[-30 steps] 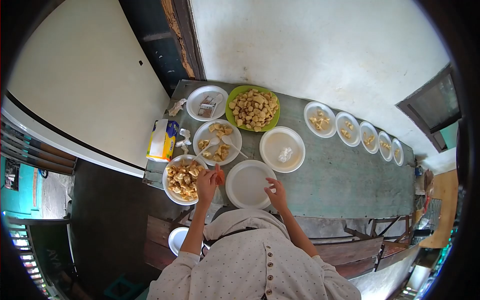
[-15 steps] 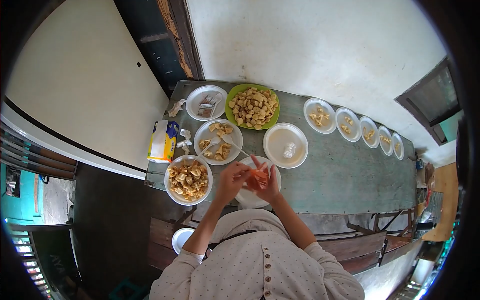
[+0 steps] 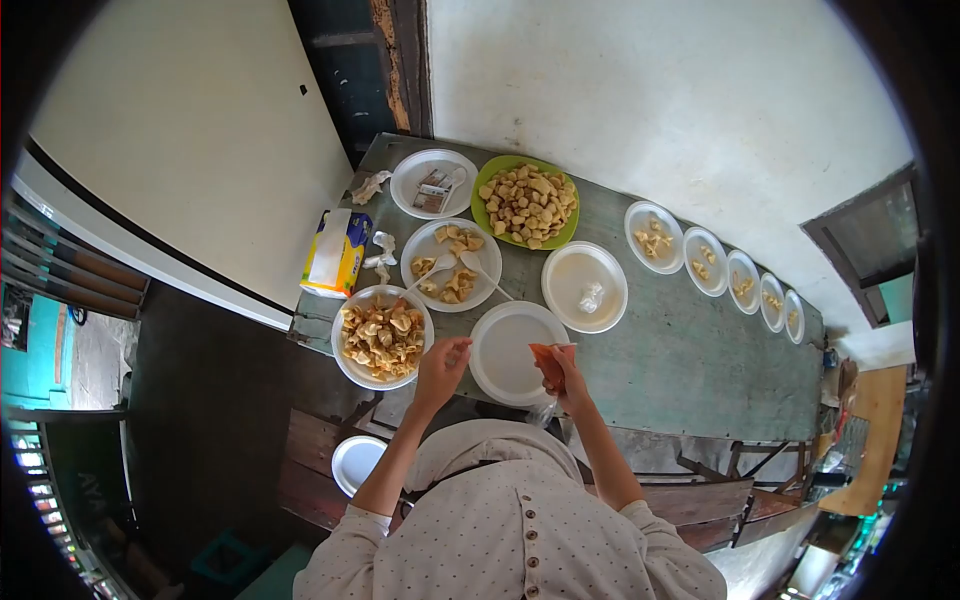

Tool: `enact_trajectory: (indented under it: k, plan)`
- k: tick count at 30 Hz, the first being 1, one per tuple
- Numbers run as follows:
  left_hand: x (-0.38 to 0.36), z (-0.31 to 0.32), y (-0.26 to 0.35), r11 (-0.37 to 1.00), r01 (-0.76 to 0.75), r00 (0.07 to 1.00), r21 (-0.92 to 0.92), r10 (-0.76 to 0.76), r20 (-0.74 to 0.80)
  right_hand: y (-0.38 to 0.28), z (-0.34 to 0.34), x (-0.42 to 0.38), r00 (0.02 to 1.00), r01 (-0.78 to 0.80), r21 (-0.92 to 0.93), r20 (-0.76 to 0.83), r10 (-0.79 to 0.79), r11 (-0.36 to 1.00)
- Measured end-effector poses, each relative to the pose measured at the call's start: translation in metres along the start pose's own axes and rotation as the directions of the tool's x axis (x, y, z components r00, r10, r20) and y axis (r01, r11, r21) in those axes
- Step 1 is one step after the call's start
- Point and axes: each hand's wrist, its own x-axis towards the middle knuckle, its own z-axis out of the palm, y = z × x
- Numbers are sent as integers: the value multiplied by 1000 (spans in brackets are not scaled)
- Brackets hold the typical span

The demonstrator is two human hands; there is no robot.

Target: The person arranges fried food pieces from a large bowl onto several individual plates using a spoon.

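Note:
My right hand (image 3: pixel 568 385) grips a folded orange-red thing, perhaps a packet or paper (image 3: pixel 552 362), at the right rim of a bare white plate (image 3: pixel 518 350). Something clear, like plastic film (image 3: pixel 541 414), hangs below that hand. At the plate's left side is my left hand (image 3: pixel 443 368), fingers curled together; whether they hold anything cannot be seen. Close to its left stands a white bowl (image 3: pixel 340 365) heaped with folded, fried-looking dumplings (image 3: pixel 382 338). Behind it, a white plate (image 3: pixel 412 245) carries several more dumplings and two white plastic spoons (image 3: pixel 470 262).
A green plate (image 3: pixel 571 225) is piled with pale brown chunks (image 3: pixel 528 200). Beside it, one white plate (image 3: pixel 435 157) holds small packets; another (image 3: pixel 610 265) holds crumpled white plastic. Several plates (image 3: pixel 657 212) with small portions line the wall. A tissue pack (image 3: pixel 335 255) sits at the left.
My hands, together on the orange-red thing before, have parted. The right one keeps it and has moved right; the left has drawn away left, uncovering the bare plate. The camera view has shifted slightly.

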Motion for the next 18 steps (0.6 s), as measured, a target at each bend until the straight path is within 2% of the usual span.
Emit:
enact_trajectory:
  k: [1, 5, 7, 11, 13, 14, 16, 18]
  plan:
    - [-4, 0, -6, 1000, 25, 999, 11, -25, 26, -2, 3, -1, 998, 22, -79, -56, -26, 997]
    - [-26, 4, -33, 995, 97, 995, -26, -96, 29, 9, 1, 9, 994, -11, -212, -111, -13, 977]
    - [-30, 10, -57, 979, 197, 976, -48, -192, 100, 11, 9, 13, 982, 6, -349, -173, -70, 937]
    - [-38, 20, -80, 920, 354, 931, -166, -331, 151, 19, 17, 18, 978, 7, -359, -191, -81, 933]
    - [-37, 23, -86, 798, 544, 836, -260, -489, 248, 23, 19, 19, 964, 30, -417, -227, -136, 908]
    - [-37, 24, -89, 795, 550, 832, -258, -495, 249, 25, 19, 21, 958, 22, -439, -248, -145, 898]
    - [-32, 28, -94, 648, 651, 759, -395, -568, 319, 28, 21, 22, 953, 18, -437, -265, -148, 899]
    - [-28, 31, -101, 632, 656, 754, -413, -579, 310, 29, 21, 23, 945, 17, -436, -287, -157, 900]
